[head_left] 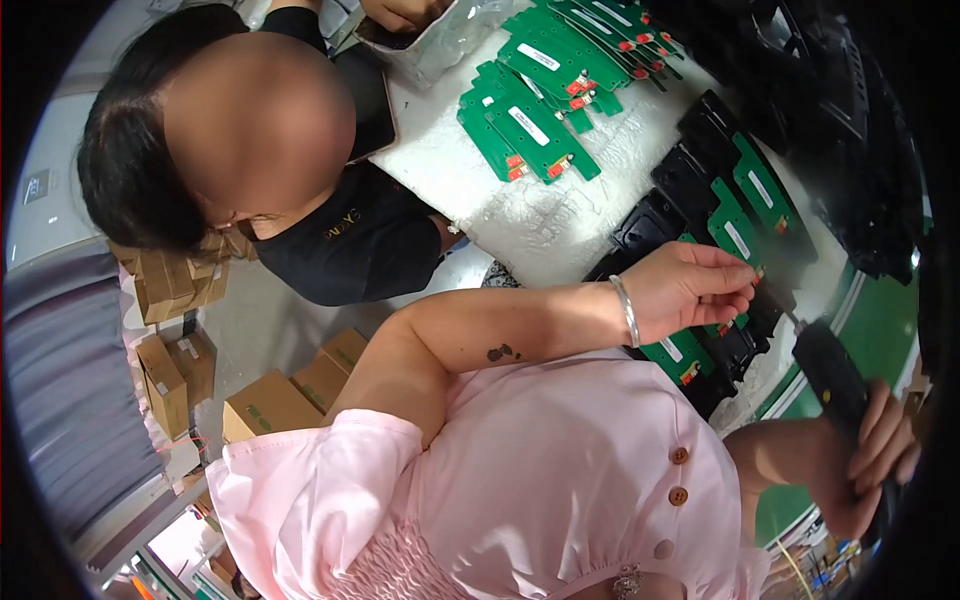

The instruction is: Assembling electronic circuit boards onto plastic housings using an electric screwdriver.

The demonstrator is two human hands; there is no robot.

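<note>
Across the front of me reaches my left hand (690, 292), a bracelet at its wrist. Thumb and fingers are pinched together over a green circuit board (738, 238) with a white label; whatever they hold is too small to tell. This board lies in one of several black plastic housings (690, 170) set in a row. At the right, my right hand (880, 450) is wrapped around a black electric screwdriver (832, 372). The tool's tip points toward the boards near my left fingertips and looks blurred. Another green board (762, 185) sits in the housing beyond.
Loose green circuit boards (530, 125) with red connectors are piled on the white padded table surface (430, 130). A co-worker (350, 235) in black sits at the left, one hand near a plastic-lined box (440, 45). Dark plastic parts (850, 150) rise at the far right. Cardboard boxes (275, 400) stand on the floor.
</note>
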